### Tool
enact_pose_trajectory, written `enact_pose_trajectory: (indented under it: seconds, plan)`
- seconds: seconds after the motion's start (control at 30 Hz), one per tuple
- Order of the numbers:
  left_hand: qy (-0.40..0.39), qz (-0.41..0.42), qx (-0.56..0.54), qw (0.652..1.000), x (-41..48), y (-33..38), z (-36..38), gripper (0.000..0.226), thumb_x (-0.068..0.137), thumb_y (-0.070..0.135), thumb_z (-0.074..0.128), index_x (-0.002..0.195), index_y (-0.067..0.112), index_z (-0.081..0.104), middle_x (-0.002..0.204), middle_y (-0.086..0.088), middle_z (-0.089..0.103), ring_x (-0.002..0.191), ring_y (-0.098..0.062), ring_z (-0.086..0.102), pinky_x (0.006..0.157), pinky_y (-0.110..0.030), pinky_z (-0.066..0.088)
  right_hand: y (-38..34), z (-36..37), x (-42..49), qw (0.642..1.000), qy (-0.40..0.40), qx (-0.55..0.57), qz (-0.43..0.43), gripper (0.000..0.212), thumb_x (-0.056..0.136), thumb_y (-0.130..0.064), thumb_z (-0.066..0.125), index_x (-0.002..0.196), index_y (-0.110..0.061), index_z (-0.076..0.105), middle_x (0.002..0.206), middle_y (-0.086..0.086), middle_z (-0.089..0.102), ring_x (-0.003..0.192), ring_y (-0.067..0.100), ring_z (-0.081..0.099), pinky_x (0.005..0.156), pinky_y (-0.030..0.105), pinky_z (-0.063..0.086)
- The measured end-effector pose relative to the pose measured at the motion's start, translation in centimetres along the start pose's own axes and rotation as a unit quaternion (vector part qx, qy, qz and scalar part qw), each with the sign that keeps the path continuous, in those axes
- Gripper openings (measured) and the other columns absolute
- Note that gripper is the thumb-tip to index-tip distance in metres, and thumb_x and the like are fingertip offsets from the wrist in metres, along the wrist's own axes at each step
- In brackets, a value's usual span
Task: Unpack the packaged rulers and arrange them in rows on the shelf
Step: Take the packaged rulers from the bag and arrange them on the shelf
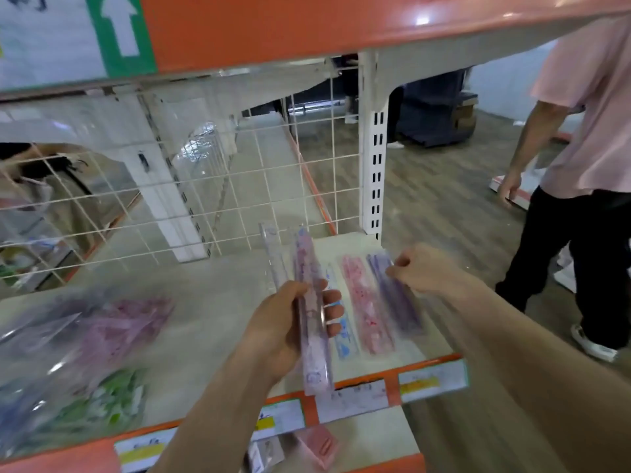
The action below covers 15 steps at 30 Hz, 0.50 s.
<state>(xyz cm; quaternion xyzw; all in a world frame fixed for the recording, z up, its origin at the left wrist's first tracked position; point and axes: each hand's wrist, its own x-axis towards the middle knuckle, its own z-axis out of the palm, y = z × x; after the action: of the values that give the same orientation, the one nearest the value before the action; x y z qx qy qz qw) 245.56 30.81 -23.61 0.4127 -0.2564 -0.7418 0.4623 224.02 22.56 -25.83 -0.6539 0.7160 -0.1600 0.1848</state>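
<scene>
**Three rulers flat on the shelf, a bundle still in hand**

Nearest, along the orange front lip of the shelf (211, 302), paper price labels (433, 380). Just above that lip, left hand (286, 324) wrapped firmly round a bundle of rulers (312, 322) in clear sleeves, lilac-printed, held tilted off the board with far ends fanned apart. Off to the left, lying on the same board, a crumpled plastic bag (82, 349) of purple, blue and green packs, blurred. Right of the bundle, flat and side by side, running front to back: blue ruler (342, 336), pink ruler (365, 305), purple ruler (397, 297). At the far end of the purple ruler, right hand (421, 268), thumb and fingertips pinched on its edge. Behind, a white wire grid (239, 186) and a slotted white post (375, 165). Beyond the shelf's end, on wooden flooring, a person (587, 131) in a pink shirt and black trousers.
</scene>
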Motion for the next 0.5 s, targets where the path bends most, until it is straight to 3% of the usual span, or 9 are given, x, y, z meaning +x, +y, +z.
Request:
enact_pose_trajectory:
  seconds: [0.07, 0.13, 0.23, 0.3, 0.4, 0.5]
  plan:
    - [-0.003, 0.021, 0.002, 1.000, 0.0, 0.0, -0.5, 0.023, 0.100, 0.012, 0.040, 0.095, 0.001, 0.060, 0.077, -0.016, 0.068, 0.057, -0.023, 0.064, 0.050, -0.028, 0.055, -1.1, -0.5, -1.0, 0.999, 0.029, -0.018, -0.021, 0.028, 0.088, -0.025, 0.056, 0.069, -0.005, 0.060, 0.068, 0.009, 0.059, 0.073, 0.026, 0.057, 0.055, 0.024, 0.034]
    - [-0.004, 0.036, 0.012, 0.999, 0.0, 0.1, -0.7, 0.019, 0.097, 0.011, 0.045, 0.096, 0.000, 0.061, 0.079, -0.016, 0.070, 0.059, -0.023, 0.066, 0.051, -0.029, 0.056, -3.3, -0.9, -2.5, 0.995, 0.064, 0.042, -0.061, 0.029, 0.089, -0.028, 0.054, 0.077, -0.003, 0.063, 0.074, 0.011, 0.061, 0.076, 0.028, 0.059, 0.062, 0.028, 0.039]
    - [-0.016, 0.042, 0.009, 0.999, -0.1, 0.1, -0.6, 0.013, 0.092, 0.009, 0.051, 0.092, 0.002, 0.062, 0.076, -0.015, 0.070, 0.057, -0.023, 0.066, 0.049, -0.029, 0.054, -7.2, -0.6, -4.9, 0.970, -0.013, 0.220, -0.105, 0.039, 0.086, -0.037, 0.061, 0.079, 0.001, 0.064, 0.070, 0.012, 0.062, 0.064, 0.020, 0.057, 0.061, 0.028, 0.041]
    - [-0.019, 0.050, 0.013, 0.999, -0.2, 0.1, -0.7, 0.014, 0.089, 0.009, 0.054, 0.089, 0.003, 0.067, 0.077, -0.014, 0.070, 0.058, -0.023, 0.066, 0.049, -0.029, 0.054, -8.6, -0.1, -5.6, 0.956, -0.052, 0.263, -0.123, 0.041, 0.080, -0.038, 0.068, 0.076, 0.002, 0.064, 0.066, 0.007, 0.058, 0.061, 0.012, 0.052, 0.059, 0.027, 0.038]
    - [-0.012, 0.070, 0.014, 0.997, -0.3, 0.4, -1.1, 0.016, 0.088, 0.008, 0.057, 0.085, 0.005, 0.072, 0.082, -0.016, 0.072, 0.062, -0.026, 0.068, 0.053, -0.031, 0.056, -9.2, 0.0, -5.6, 0.922, -0.093, 0.355, -0.122, 0.014, 0.082, -0.023, 0.071, 0.073, -0.013, 0.071, 0.066, 0.000, 0.063, 0.062, 0.008, 0.055, 0.056, 0.021, 0.040]
    - [-0.002, 0.082, 0.014, 0.996, -0.6, 0.6, -1.6, 0.018, 0.087, 0.011, 0.058, 0.097, 0.002, 0.070, 0.088, -0.019, 0.071, 0.066, -0.028, 0.068, 0.057, -0.034, 0.058, -9.5, -0.1, -5.5, 0.889, -0.123, 0.425, -0.119, 0.013, 0.085, -0.010, 0.068, 0.074, -0.016, 0.070, 0.069, 0.001, 0.062, 0.063, 0.010, 0.055, 0.057, 0.019, 0.045]
